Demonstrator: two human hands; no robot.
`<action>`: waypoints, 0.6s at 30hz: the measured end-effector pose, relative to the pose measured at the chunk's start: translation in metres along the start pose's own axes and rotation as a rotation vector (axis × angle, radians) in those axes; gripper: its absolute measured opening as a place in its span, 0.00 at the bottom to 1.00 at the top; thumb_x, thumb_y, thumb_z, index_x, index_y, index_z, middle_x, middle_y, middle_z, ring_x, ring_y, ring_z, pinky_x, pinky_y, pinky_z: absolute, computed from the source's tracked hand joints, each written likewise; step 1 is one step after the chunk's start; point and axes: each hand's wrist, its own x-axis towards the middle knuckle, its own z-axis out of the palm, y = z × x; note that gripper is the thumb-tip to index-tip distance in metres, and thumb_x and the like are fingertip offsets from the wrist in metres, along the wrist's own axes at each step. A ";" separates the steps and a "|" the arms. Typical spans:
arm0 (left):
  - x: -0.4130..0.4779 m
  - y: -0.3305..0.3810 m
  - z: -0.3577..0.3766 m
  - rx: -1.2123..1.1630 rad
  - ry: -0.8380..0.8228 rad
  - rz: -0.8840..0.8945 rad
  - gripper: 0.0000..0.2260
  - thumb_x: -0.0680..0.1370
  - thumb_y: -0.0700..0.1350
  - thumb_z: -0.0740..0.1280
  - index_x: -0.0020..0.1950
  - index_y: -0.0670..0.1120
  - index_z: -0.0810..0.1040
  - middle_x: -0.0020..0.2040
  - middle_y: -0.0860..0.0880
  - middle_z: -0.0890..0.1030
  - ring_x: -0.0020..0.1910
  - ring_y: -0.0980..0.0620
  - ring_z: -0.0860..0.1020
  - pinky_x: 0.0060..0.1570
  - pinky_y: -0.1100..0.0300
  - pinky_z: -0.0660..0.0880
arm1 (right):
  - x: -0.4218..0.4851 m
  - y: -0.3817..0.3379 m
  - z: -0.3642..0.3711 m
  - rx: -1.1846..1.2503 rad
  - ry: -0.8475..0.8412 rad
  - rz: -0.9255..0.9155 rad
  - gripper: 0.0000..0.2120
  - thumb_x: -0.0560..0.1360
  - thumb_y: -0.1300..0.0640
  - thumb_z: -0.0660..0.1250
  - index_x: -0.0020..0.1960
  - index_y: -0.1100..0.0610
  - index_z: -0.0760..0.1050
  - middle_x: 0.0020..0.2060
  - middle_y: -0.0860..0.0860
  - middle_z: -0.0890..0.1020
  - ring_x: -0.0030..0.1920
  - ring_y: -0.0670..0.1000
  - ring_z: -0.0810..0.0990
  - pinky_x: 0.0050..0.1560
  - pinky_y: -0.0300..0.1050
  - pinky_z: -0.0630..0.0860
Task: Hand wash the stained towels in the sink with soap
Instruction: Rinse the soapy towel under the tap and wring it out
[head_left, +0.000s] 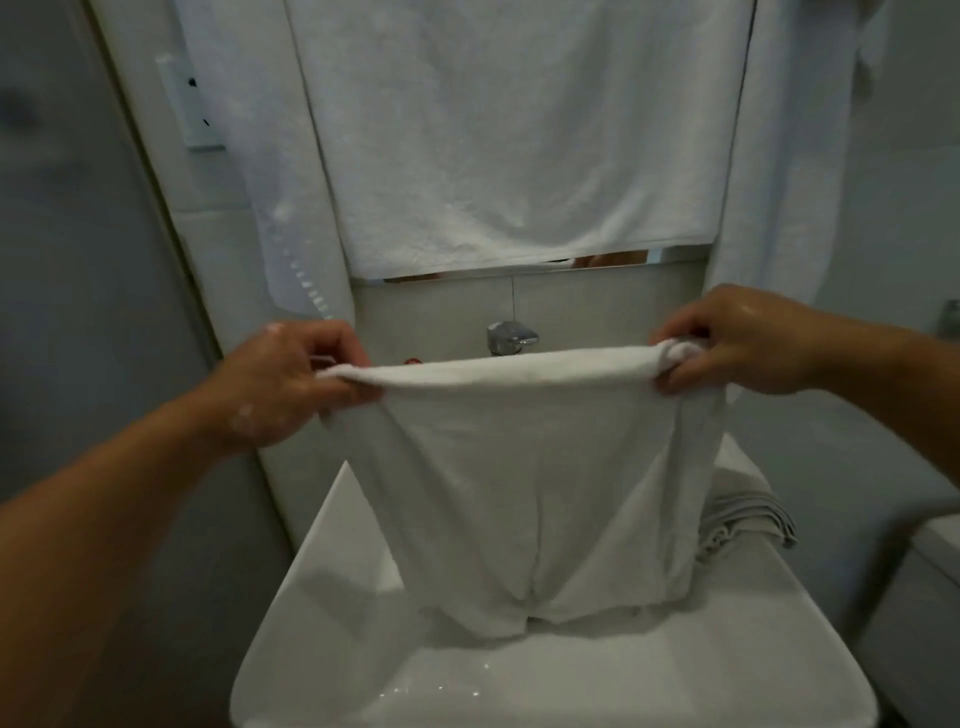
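Observation:
A wet white towel (524, 483) hangs stretched out flat above the white sink (332, 597), its lower edge reaching down into the basin. My left hand (291, 379), with soap foam on it, grips the towel's top left corner. My right hand (748, 343) grips the bunched top right corner. Both hands hold the top edge level at about the height of the chrome tap (506, 338), which shows just behind the towel. Water drops glisten on the basin floor.
A grey folded towel (748, 514) lies on the sink's right rim. A large white towel (519, 130) hangs over the mirror above the tap, with more white cloth hanging on either side. A wall socket (195, 104) is at upper left.

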 end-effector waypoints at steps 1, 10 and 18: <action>0.002 0.001 -0.004 -0.022 0.059 -0.003 0.23 0.58 0.67 0.77 0.40 0.50 0.81 0.30 0.52 0.80 0.30 0.59 0.75 0.30 0.66 0.72 | -0.002 0.003 -0.007 0.104 -0.003 0.012 0.06 0.68 0.53 0.80 0.43 0.44 0.86 0.37 0.47 0.86 0.36 0.44 0.81 0.41 0.44 0.75; 0.024 0.029 0.036 -0.371 0.290 -0.469 0.06 0.79 0.42 0.69 0.43 0.45 0.77 0.35 0.44 0.77 0.32 0.47 0.76 0.31 0.57 0.77 | 0.017 -0.026 0.020 0.866 0.297 0.499 0.12 0.68 0.54 0.77 0.44 0.62 0.82 0.36 0.60 0.81 0.36 0.59 0.79 0.40 0.49 0.75; 0.003 0.076 0.124 -0.551 0.226 -0.418 0.06 0.75 0.49 0.71 0.41 0.50 0.79 0.42 0.43 0.83 0.43 0.41 0.83 0.44 0.41 0.84 | 0.008 -0.100 0.082 0.643 0.224 0.193 0.08 0.79 0.49 0.69 0.53 0.52 0.82 0.44 0.50 0.85 0.45 0.52 0.84 0.49 0.54 0.82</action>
